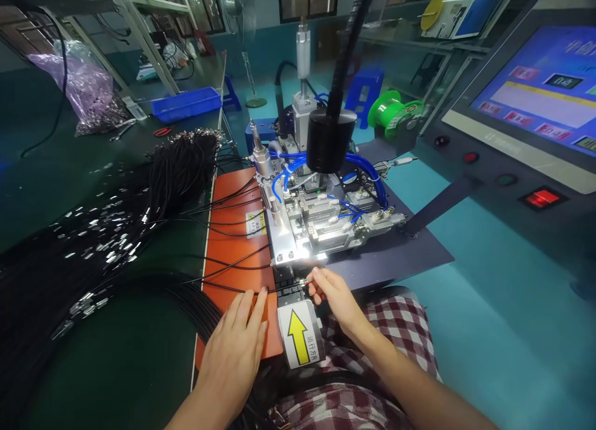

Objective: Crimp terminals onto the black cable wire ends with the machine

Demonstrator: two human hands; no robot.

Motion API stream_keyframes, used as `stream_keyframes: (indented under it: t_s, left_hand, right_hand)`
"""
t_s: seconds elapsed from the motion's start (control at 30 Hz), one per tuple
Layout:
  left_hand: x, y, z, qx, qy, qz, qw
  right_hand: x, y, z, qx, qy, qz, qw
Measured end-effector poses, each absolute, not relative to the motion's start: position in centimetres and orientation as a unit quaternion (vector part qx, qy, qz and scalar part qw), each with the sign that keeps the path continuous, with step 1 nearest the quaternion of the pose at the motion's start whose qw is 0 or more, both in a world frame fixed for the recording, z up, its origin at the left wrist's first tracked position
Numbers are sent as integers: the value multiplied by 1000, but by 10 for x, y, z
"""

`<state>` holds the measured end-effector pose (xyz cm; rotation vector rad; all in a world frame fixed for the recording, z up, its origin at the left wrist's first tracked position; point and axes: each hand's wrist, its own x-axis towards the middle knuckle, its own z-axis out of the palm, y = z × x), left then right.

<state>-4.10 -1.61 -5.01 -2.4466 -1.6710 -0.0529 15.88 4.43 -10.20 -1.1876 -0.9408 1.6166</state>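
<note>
My left hand [237, 343] lies palm down over the orange plate [233, 231], fingers stretched out, its fingertips touching a black cable [279, 288]. That cable runs across the dark feed track of the machine to my right hand [333, 293]. There my thumb and fingers pinch the cable's end, where a bit of red wire [307, 283] shows. Just below the track sits a white cover with a yellow arrow [298, 340]. Several other black cables [237, 265] cross the orange plate into the silver machine [321, 219].
Left of the plate, a large pile of black cables [181, 175] with shiny ends covers the green table. A blue tray [186, 104] and a plastic bag [88, 95] stand behind it. A black lamp [330, 141] hangs over the machine; a control screen [544, 95] stands right.
</note>
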Motion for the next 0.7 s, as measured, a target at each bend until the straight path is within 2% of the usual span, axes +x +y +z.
stream_keyframes:
  t_s: [0.33,0.47,0.57,0.63,0.7]
  left_hand:
    - [-41,-12,-51,-809,-583,-33,58]
    - [-48,13,-40,-798,-602,-28,-20]
    - [-59,18,-15,-817,-553,-58,-154]
    - [-64,11,3,-853,-462,-4,-242]
    - [-67,0,15,-872,-423,51,-242]
  right_hand:
    - [179,34,-106,-524,-336,623,473]
    - [181,29,-106,-526,-332,627,470]
    - [189,25,-104,-528,-331,625,471]
    - [195,23,-101,-535,-329,619,472]
    - [200,22,-96,-541,-328,614,472]
